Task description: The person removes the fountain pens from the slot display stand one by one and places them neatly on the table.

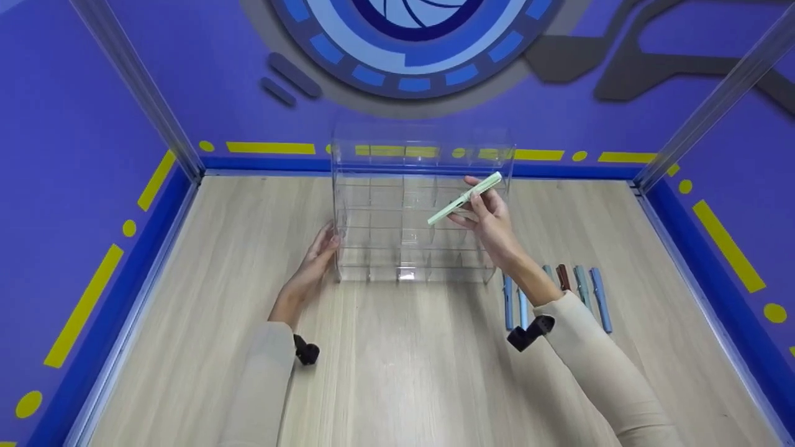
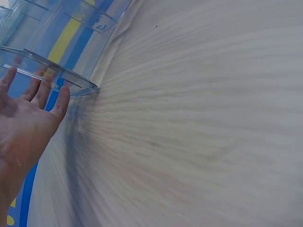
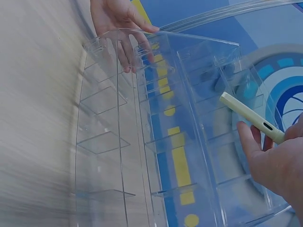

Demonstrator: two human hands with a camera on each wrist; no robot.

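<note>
A clear acrylic rack with several small compartments stands upright near the back of the table. My left hand touches its left side; in the left wrist view the fingers of that hand lie fairly straight along the clear edge. In front of the rack's right half, my right hand pinches a pale green pen between thumb and fingers. The pen is tilted, its upper end to the right. In the right wrist view the pen is apart from the rack's dividers.
To the right, several pens lie side by side on the wooden table, among them a dark red pen and a blue pen. The right forearm partly covers them. A purple-blue printed wall rises behind the rack.
</note>
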